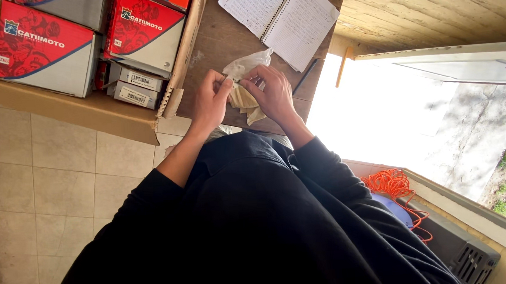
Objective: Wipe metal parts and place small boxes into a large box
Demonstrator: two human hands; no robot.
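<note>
Two bare hands meet over a crumpled pale, cream-coloured piece of thin plastic or paper wrapping (243, 84), held just above the dark brown wooden table (212, 45). The left hand (210, 100) pinches the wrap's left edge between thumb and fingertips, and the right hand (273, 91) is closed on its right side, fingers curled over the folds. What the wrap holds, if anything, is hidden by the fingers.

Beyond the hands lies an open spiral-bound notebook with squared, handwritten pages (283, 14), well apart from the wrap. To the left, red-and-grey cardboard boxes (42, 49) are stacked on a shelf, with smaller white boxes bearing barcode labels (135, 88) below them. To the right, near the bright doorway, a coil of orange cord (393, 186) rests on a dark case.

As a judgement: the thin wrap could tear unevenly if both pinches pull apart sharply, and any small item inside might then drop onto the tiled floor (50, 183) beside the table edge.
</note>
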